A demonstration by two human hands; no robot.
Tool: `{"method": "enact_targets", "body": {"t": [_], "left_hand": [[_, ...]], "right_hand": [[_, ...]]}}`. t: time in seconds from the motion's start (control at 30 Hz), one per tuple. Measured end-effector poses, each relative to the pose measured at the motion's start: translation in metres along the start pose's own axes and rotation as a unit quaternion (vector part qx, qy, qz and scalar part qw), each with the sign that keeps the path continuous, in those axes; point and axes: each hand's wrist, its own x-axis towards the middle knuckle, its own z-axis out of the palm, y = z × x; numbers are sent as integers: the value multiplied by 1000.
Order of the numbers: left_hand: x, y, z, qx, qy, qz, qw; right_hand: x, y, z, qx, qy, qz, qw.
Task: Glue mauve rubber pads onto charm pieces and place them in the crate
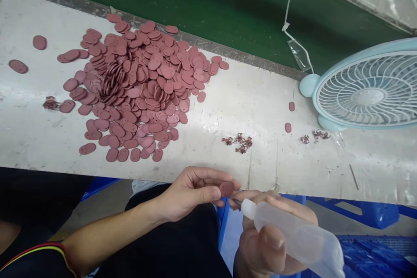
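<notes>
Between thumb and fingers, my left hand (192, 193) pinches a reddish-brown oval disc (227, 189) just off the near edge of the bench. A translucent squeeze bottle (293, 234) lies in my right hand (273, 243), its thin tip pointing left. That tip is at the disc's lower edge; whether they touch I cannot tell. Something small and dark shows by my right fingertips, too small to name. A large heap of similar oval discs (146, 82) covers the bench to the upper left. Small dark reddish pieces (241, 141) form a cluster just beyond my hands.
A light blue fan (368, 91) stands at the right of the white bench (208, 139). Two loose discs and more small pieces (321, 135) lie near it. Behind the bench runs a green surface (211, 4), with a white cord (288, 8) hanging. Blue plastic crates (374, 254) sit below right.
</notes>
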Motion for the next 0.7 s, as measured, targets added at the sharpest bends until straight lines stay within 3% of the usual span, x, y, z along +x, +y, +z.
{"method": "enact_targets", "body": {"t": [0.07, 0.13, 0.2, 0.23, 0.27, 0.3, 0.4, 0.47, 0.57, 0.6, 0.63, 0.7], "left_hand": [[0, 0, 0, 1, -1, 2, 1000], [-1, 0, -1, 0, -8, 7, 1000], [-2, 1, -3, 0, -17, 13, 1000], [-3, 1, -4, 0, -19, 17, 1000], [-3, 2, -5, 1, -20, 20, 1000], [-4, 3, -6, 3, -19, 23, 1000], [-4, 6, -9, 5, -6, 30, 1000], [-5, 8, -12, 12, 8, 32, 999], [-6, 12, -16, 26, 39, 31, 998], [-7, 13, -17, 29, 49, 31, 998], [-7, 14, -19, 31, 57, 33, 997], [-8, 16, -22, 33, 66, 37, 997]], "right_hand": [[2, -3, -1, 34, -4, 5, 999], [12, -3, -8, 101, -20, 70, 992], [29, 6, -22, 222, -41, 190, 955], [40, 17, -31, 306, -41, 252, 917], [52, 30, -41, 407, -22, 300, 863], [63, 47, -52, 516, 6, 345, 784], [92, 102, -78, 768, 28, 425, 478], [102, 127, -89, 795, 22, 418, 439], [101, 130, -91, 803, 5, 392, 448], [97, 123, -88, 780, -6, 373, 502], [92, 114, -84, 711, -28, 340, 615], [80, 96, -72, 398, -92, 215, 887]]}}
